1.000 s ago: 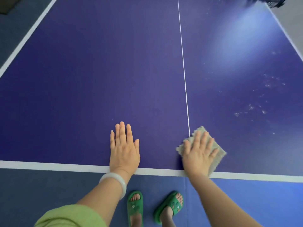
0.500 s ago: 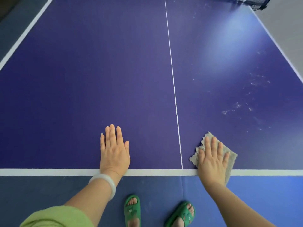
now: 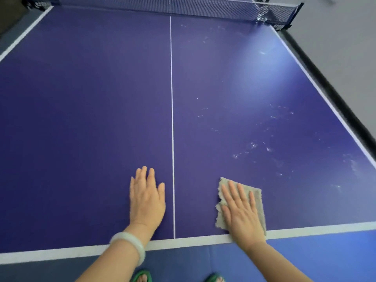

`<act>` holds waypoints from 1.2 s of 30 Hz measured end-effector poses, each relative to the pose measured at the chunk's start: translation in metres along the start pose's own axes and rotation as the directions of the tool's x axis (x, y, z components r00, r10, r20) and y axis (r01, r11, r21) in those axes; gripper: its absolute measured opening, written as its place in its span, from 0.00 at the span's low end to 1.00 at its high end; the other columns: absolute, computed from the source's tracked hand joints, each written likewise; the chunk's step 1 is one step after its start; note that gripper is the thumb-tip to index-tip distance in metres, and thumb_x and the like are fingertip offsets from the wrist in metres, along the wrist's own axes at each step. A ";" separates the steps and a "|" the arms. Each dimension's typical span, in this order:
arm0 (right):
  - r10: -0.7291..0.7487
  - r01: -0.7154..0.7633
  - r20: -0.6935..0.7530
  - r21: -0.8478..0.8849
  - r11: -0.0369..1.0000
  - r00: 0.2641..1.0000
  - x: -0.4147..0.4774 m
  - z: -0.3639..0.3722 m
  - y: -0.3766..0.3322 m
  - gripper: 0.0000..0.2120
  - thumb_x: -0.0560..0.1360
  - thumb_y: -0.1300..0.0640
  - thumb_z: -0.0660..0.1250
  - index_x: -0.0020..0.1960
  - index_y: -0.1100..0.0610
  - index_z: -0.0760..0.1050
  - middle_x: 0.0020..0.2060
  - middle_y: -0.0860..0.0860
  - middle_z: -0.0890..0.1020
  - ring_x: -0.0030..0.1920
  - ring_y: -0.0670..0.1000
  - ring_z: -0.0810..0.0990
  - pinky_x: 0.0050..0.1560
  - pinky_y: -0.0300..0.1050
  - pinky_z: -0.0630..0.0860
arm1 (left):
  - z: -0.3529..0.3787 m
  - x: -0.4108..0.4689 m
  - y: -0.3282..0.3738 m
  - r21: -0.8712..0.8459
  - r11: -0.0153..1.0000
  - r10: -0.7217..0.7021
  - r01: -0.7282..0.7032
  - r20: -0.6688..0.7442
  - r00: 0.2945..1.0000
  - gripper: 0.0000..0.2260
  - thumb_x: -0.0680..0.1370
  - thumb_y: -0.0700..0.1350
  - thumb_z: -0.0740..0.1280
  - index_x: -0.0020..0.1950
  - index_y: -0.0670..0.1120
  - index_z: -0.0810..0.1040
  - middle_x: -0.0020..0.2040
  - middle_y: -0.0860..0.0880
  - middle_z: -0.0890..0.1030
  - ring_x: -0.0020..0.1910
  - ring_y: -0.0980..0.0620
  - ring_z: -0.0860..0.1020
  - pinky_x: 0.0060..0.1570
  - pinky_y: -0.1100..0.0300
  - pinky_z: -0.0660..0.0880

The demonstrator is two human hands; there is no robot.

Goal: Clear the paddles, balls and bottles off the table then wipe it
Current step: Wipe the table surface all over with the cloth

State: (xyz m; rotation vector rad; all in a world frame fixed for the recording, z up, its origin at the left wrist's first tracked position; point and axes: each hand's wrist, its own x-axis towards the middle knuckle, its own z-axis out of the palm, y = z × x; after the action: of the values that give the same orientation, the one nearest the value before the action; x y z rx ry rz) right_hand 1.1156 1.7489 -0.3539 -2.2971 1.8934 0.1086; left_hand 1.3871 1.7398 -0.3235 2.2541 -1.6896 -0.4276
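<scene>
**Cloth pressed flat near the end line**

The grey cloth (image 3: 258,204) lies spread on the purple surface (image 3: 91,119), right of the thin white centre line (image 3: 172,119). Its near edge reaches the broad white end line (image 3: 325,227). The cloth's edges look ragged, and one corner sticks out past the fingertips on the far left side.

The right hand (image 3: 241,212) lies palm down on top of the cloth with its fingers straight and slightly spread. It presses on the cloth and does not grip it. The heel of the hand sits over the end line.

The left hand (image 3: 146,202) rests flat on the bare surface just left of the centre line, fingers extended and close together, holding nothing. A pale bracelet (image 3: 130,244) circles that wrist, which crosses the end line.

Beyond the cloth, whitish specks and smudges (image 3: 252,145) are scattered over the right half of the surface, up toward the net (image 3: 162,6) stretched across the far end. A soft patch of reflected light brightens that half. A white border runs along each side, and a black strip (image 3: 335,98) follows the right one.

Below the near edge is blue floor (image 3: 325,257), where the toes of two green sandals (image 3: 142,277) show at the bottom of the view.
</scene>
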 end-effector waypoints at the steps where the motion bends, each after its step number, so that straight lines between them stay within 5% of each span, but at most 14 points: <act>1: 0.081 -0.081 -0.006 0.006 0.997 0.997 0.000 -0.002 0.026 0.27 0.81 0.42 0.36 0.79 0.46 0.43 0.79 0.44 0.46 0.79 0.49 0.44 0.76 0.53 0.41 | 0.011 0.002 0.018 0.024 1.000 -0.010 0.010 0.025 1.000 0.27 0.83 0.53 0.50 0.79 0.43 0.54 0.80 0.43 0.51 0.79 0.46 0.46 0.77 0.51 0.42; 4: 0.342 -0.344 0.044 0.055 0.937 0.939 0.001 -0.008 0.079 0.26 0.79 0.41 0.28 0.75 0.42 0.30 0.78 0.43 0.38 0.76 0.45 0.32 0.76 0.53 0.36 | 0.040 0.003 0.051 0.174 0.981 -0.095 0.085 0.050 0.994 0.29 0.83 0.58 0.45 0.80 0.44 0.48 0.80 0.40 0.47 0.79 0.42 0.44 0.76 0.44 0.42; 7: 0.435 -0.436 0.036 0.086 0.896 0.900 0.004 -0.008 0.071 0.26 0.78 0.41 0.26 0.75 0.44 0.30 0.79 0.46 0.39 0.77 0.47 0.34 0.76 0.55 0.36 | 0.051 0.000 0.058 0.285 0.952 -0.124 0.111 0.028 0.992 0.32 0.80 0.58 0.42 0.79 0.40 0.53 0.78 0.36 0.54 0.78 0.37 0.50 0.75 0.39 0.47; 9: 0.305 -0.305 0.010 0.068 0.950 0.952 0.009 -0.006 0.044 0.29 0.78 0.40 0.26 0.78 0.46 0.35 0.79 0.47 0.43 0.78 0.49 0.38 0.76 0.56 0.37 | 0.053 0.000 0.056 0.290 0.952 -0.114 0.101 0.027 0.993 0.32 0.79 0.57 0.43 0.77 0.38 0.58 0.77 0.35 0.58 0.77 0.35 0.55 0.74 0.38 0.51; 12: -0.059 0.060 -0.017 0.058 0.997 0.998 0.031 -0.007 0.003 0.27 0.82 0.44 0.42 0.80 0.51 0.50 0.79 0.49 0.54 0.79 0.53 0.51 0.74 0.59 0.49 | 0.056 0.002 0.057 0.297 0.950 -0.113 0.100 0.026 0.993 0.32 0.79 0.56 0.44 0.76 0.37 0.62 0.76 0.34 0.60 0.76 0.35 0.57 0.74 0.37 0.54; 15: -0.406 0.406 0.004 0.013 0.914 0.914 0.074 -0.014 0.003 0.26 0.83 0.46 0.47 0.80 0.50 0.52 0.79 0.48 0.55 0.79 0.52 0.51 0.74 0.58 0.48 | 0.057 0.002 0.058 0.304 0.946 -0.124 0.118 0.001 0.992 0.32 0.79 0.56 0.44 0.76 0.38 0.62 0.76 0.35 0.60 0.77 0.36 0.57 0.74 0.38 0.54; 17: -0.467 0.467 0.022 -0.093 0.879 0.884 0.103 -0.020 0.040 0.26 0.83 0.45 0.45 0.80 0.49 0.49 0.79 0.47 0.52 0.79 0.52 0.49 0.75 0.57 0.45 | 0.057 0.002 0.058 0.312 0.942 -0.125 0.122 -0.010 0.992 0.32 0.79 0.56 0.44 0.76 0.38 0.62 0.76 0.35 0.60 0.77 0.36 0.57 0.74 0.38 0.54; 20: -0.021 0.022 -0.030 0.010 1.000 0.999 0.133 -0.031 0.116 0.26 0.83 0.45 0.40 0.79 0.45 0.37 0.79 0.45 0.43 0.78 0.48 0.39 0.76 0.54 0.39 | 0.056 0.001 0.059 0.331 0.935 -0.127 0.123 -0.010 0.992 0.32 0.79 0.56 0.43 0.77 0.39 0.60 0.77 0.36 0.60 0.77 0.37 0.56 0.74 0.39 0.54; 22: 0.347 -0.342 -0.004 0.160 0.926 0.938 0.131 -0.038 0.147 0.26 0.83 0.45 0.42 0.79 0.46 0.39 0.79 0.47 0.43 0.79 0.50 0.40 0.77 0.57 0.39 | 0.056 0.001 0.059 0.339 0.932 -0.132 0.126 -0.007 0.991 0.32 0.79 0.57 0.43 0.77 0.39 0.60 0.76 0.36 0.60 0.77 0.37 0.56 0.74 0.39 0.55; 25: 0.501 -0.488 -0.013 0.201 0.849 0.865 0.116 -0.035 0.130 0.28 0.82 0.44 0.40 0.79 0.49 0.39 0.80 0.50 0.44 0.79 0.53 0.41 0.76 0.61 0.40 | 0.056 0.002 0.060 0.345 0.929 -0.138 0.132 -0.008 0.990 0.31 0.79 0.56 0.44 0.76 0.39 0.62 0.76 0.35 0.62 0.76 0.37 0.58 0.73 0.38 0.56; 27: 0.395 -0.388 -0.034 0.132 0.912 0.918 0.113 -0.027 0.091 0.29 0.80 0.43 0.35 0.78 0.50 0.35 0.79 0.50 0.40 0.79 0.53 0.38 0.76 0.60 0.38 | 0.056 0.002 0.060 0.347 0.928 -0.141 0.135 -0.009 0.990 0.31 0.80 0.56 0.44 0.76 0.39 0.62 0.75 0.35 0.62 0.76 0.37 0.58 0.73 0.38 0.57; 30: 0.032 -0.030 -0.036 0.054 0.998 0.999 0.134 -0.017 0.031 0.28 0.80 0.43 0.33 0.77 0.48 0.30 0.76 0.46 0.33 0.77 0.51 0.32 0.75 0.56 0.32 | 0.056 0.003 0.060 0.351 0.926 -0.147 0.143 -0.013 0.989 0.31 0.80 0.57 0.43 0.76 0.39 0.62 0.76 0.36 0.62 0.77 0.38 0.58 0.73 0.38 0.58; 33: -0.295 0.295 -0.002 0.038 0.955 0.956 0.176 -0.023 0.009 0.27 0.83 0.43 0.37 0.78 0.46 0.33 0.77 0.44 0.35 0.77 0.50 0.33 0.75 0.55 0.31 | 0.056 0.002 0.061 0.347 0.925 -0.161 0.156 -0.014 0.987 0.31 0.80 0.57 0.42 0.76 0.40 0.62 0.76 0.37 0.62 0.77 0.38 0.58 0.73 0.38 0.59; 36: -0.259 0.258 0.014 0.024 0.966 0.966 0.217 -0.035 0.044 0.27 0.83 0.44 0.41 0.79 0.46 0.37 0.79 0.44 0.40 0.78 0.50 0.37 0.76 0.55 0.35 | 0.056 0.003 0.060 0.345 0.926 -0.161 0.156 -0.016 0.987 0.31 0.80 0.57 0.43 0.76 0.40 0.62 0.76 0.37 0.62 0.77 0.38 0.58 0.73 0.39 0.59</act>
State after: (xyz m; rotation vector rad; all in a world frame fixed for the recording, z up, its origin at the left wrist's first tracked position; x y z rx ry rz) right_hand 1.1131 1.5247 -0.3574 -2.4944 1.5605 0.0737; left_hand 1.3124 1.7173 -0.3506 2.6556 -1.7055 -0.1884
